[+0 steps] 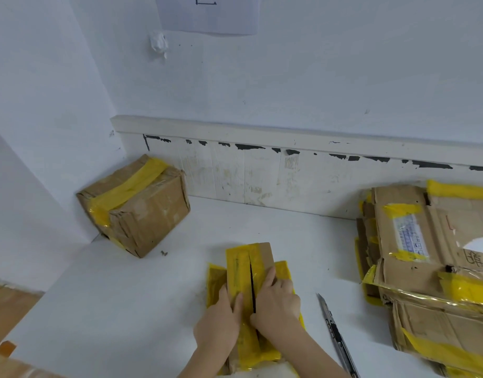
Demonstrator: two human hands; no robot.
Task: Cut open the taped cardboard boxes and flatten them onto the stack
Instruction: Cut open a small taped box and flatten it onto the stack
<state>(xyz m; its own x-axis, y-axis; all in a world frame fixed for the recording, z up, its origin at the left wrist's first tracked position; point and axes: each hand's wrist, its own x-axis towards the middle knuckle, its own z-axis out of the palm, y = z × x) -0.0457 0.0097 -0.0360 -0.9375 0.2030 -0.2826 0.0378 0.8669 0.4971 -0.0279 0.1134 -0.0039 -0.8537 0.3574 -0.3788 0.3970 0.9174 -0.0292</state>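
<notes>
A small cardboard box (pixel 248 268) wrapped in yellow tape sits on the white table (pixel 275 236) in front of me, with a dark slit cut along its top seam. My left hand (pixel 221 320) grips the flap left of the slit, fingers curled over its edge. My right hand (pixel 275 304) holds the flap right of the slit, thumb at the opening. A utility knife (pixel 335 334) lies on the table to the right, blade out, untouched. A stack of flattened boxes (pixel 431 268) lies at the right. A taped, closed box (pixel 134 205) stands at the back left.
A white wall with a ledge (pixel 262 132) runs along the back of the table. A small dark bit (pixel 164 252) lies near the closed box. More cardboard (pixel 5 309) shows at the lower left edge.
</notes>
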